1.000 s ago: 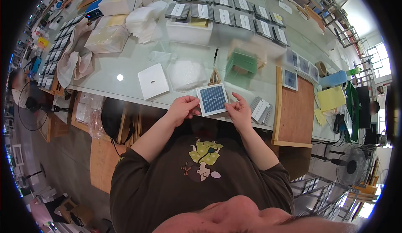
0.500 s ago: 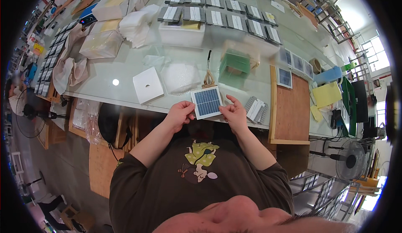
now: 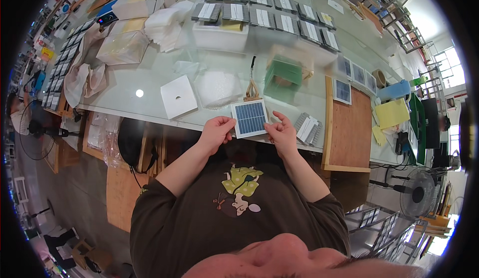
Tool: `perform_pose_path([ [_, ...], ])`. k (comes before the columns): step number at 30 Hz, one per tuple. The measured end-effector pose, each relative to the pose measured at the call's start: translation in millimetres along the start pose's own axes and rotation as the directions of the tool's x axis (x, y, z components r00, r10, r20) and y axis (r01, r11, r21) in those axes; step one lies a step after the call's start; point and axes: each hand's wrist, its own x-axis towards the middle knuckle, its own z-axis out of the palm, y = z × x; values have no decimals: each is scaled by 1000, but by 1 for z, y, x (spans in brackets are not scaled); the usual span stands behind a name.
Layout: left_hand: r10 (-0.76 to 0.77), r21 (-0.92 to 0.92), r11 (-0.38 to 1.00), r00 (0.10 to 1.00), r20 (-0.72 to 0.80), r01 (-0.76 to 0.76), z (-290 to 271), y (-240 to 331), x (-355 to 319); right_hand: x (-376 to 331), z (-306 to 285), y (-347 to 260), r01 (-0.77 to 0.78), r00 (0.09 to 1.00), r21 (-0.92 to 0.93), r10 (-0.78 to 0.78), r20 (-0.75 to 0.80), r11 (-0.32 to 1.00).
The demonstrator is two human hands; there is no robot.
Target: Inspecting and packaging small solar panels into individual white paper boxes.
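A small solar panel [image 3: 250, 119] with a white border and blue cells is held up over the table's front edge. My left hand [image 3: 218, 133] pinches its left side between thumb and fingers. On the opposite side, my right hand [image 3: 281, 134] grips the lower right edge, its index finger raised. Just beyond the panel lies a wooden-handled tool [image 3: 252, 89] with a dark tip. To the left sits a square white foam piece [image 3: 178, 98] beside some clear bubble wrap [image 3: 218, 89]. A stack of grey strips with a white band [image 3: 308, 127] rests right of my right hand.
A green box [image 3: 283, 74] stands beyond my right hand. Several banded grey stacks [image 3: 261, 18] sit in rows at the back, some on a white foam box [image 3: 219, 38]. More panels [image 3: 342, 91] lie by a wooden board [image 3: 349, 128] at right. Wrapped boxes [image 3: 123, 47] stand back left.
The panel tilts slightly differently in my hands, its lower edge a little higher. Both hands keep their hold. The whole view has shifted a little.
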Motion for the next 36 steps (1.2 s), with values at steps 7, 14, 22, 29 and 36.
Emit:
perform_pose_path([
  [7, -99, -67, 991, 977, 188, 113, -7, -15, -9, -1, 0, -3, -8, 1000, 3, 8, -14, 1000],
  [14, -67, -160, 982, 980, 186, 97, -7, -25, -7, -1, 0, 1, -13, 1000, 24, 13, -6, 1000],
  [22, -52, -143, 987, 988, 146, 73, -4, -27, -6, -2, 1, -2, -24, 1000, 22, 24, -9, 999],
  [29, -49, -120, 991, 990, 130, 65, -2, -25, -6, -2, -1, 1, -24, 1000, 38, 24, 1, 999],
  [36, -30, -113, 993, 992, 126, 44, -3, -23, -7, -2, -1, 1, -32, 999, 47, 32, 2, 998],
])
